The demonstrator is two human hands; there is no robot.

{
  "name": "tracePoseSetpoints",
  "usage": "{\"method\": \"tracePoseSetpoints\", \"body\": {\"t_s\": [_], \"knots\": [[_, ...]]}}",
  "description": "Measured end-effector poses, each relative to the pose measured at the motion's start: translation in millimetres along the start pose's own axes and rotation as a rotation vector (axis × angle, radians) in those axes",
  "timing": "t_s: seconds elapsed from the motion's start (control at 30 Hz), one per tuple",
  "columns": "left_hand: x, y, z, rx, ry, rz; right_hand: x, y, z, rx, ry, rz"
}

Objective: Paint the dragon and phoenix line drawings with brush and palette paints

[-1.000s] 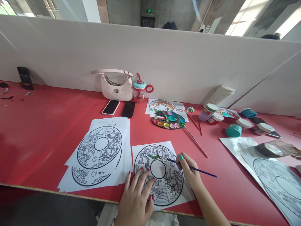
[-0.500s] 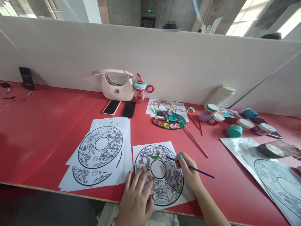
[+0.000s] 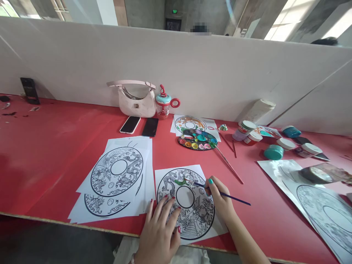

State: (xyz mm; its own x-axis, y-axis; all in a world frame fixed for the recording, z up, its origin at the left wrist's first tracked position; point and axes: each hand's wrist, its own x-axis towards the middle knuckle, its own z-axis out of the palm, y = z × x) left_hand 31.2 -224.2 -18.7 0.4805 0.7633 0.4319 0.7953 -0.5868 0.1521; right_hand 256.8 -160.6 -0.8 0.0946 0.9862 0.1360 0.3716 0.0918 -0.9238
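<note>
Pinching a slim blue paintbrush (image 3: 233,198) leftward over white ring-printed paper (image 3: 184,197), my right hand (image 3: 219,195) sits beyond my spread, empty left hand (image 3: 161,228).

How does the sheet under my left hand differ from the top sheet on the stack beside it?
The painted sheet has a green patch; the stack's top sheet shows only dark lines. Your left hand partly covers the painted sheet; the stack's top sheet lies uncovered. Both are white, with ring-shaped designs.

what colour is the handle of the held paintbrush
The paintbrush handle is dark blue, clearest in the head view.
</note>
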Motion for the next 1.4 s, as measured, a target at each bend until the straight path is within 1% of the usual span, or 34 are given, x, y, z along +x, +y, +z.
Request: {"method": "tracePoseSetpoints", "body": {"t_s": [0.1, 0.27, 0.47, 0.63, 0.8, 1.03, 1.27, 1.4], "knots": [[0.1, -0.1, -0.4, 0.000, 0.013, -0.005, 0.5, 1.4, 0.6, -0.020, 0.006, -0.008], [0.1, -0.5, -0.2, 0.002, 0.004, -0.007, 0.9, 3.8, 0.9, -0.053, -0.032, -0.051], [0.7, 0.1, -0.3, -0.005, 0.003, -0.013, 0.2, 2.7, 0.2, -0.032, -0.027, -0.008], [0.0, -0.1, 0.8, 0.001, 0.002, -0.011, 1.1, 4.0, 0.4, -0.049, -0.046, -0.057], [-0.4, 0.4, 0.4, 0.005, 0.006, -0.010, 0.3, 4.7, 0.6, -0.025, -0.044, -0.034], [-0.9, 0.6, 0.8, 0.002, 0.005, -0.012, 0.6, 7.8, 0.4, -0.033, -0.068, -0.064], [1.1, 1.3, -0.5, -0.003, 0.011, -0.022, -0.8, 4.1, 0.1, -0.029, -0.049, -0.043], [2.2, 1.6, -2.2, -0.012, 0.001, -0.019, -0.7, 0.9, -0.8, -0.029, -0.003, -0.026]]}}
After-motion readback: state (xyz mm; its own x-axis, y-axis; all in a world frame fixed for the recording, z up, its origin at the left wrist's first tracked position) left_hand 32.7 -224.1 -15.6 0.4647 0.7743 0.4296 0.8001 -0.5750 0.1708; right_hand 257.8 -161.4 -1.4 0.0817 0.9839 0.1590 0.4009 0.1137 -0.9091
